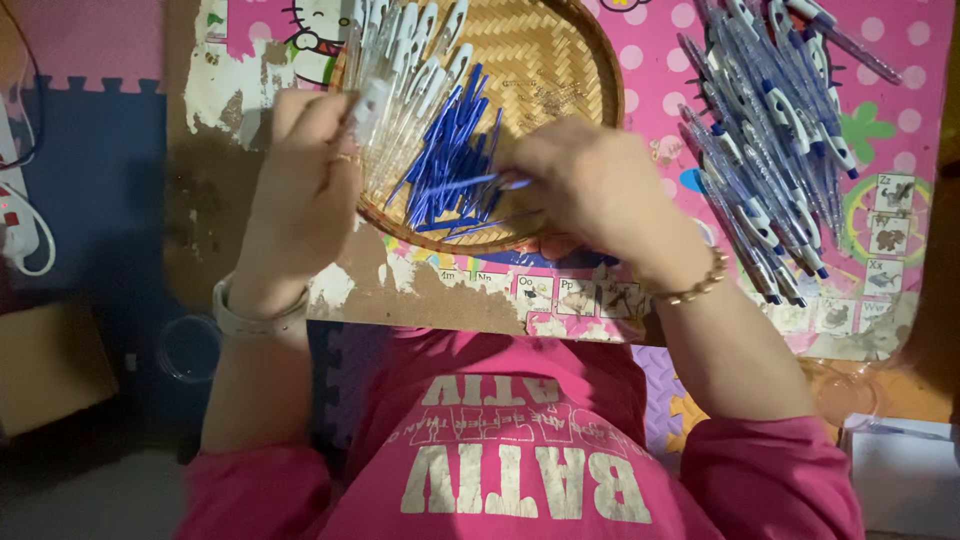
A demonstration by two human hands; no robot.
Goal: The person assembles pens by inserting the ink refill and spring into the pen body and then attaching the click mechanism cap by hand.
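Note:
My left hand grips a clear pen barrel over the left side of a round woven bamboo tray. My right hand pinches a thin blue ink refill and holds it level over the tray's near edge. In the tray lie a heap of blue refills and a row of clear barrels with white clips. Both wrists wear bands, a pale one on the left and a beaded one on the right.
A pile of several assembled blue-and-white pens lies to the right on a worn pink children's table top. A white power strip sits far left. A clear round lid lies on the dark floor mat.

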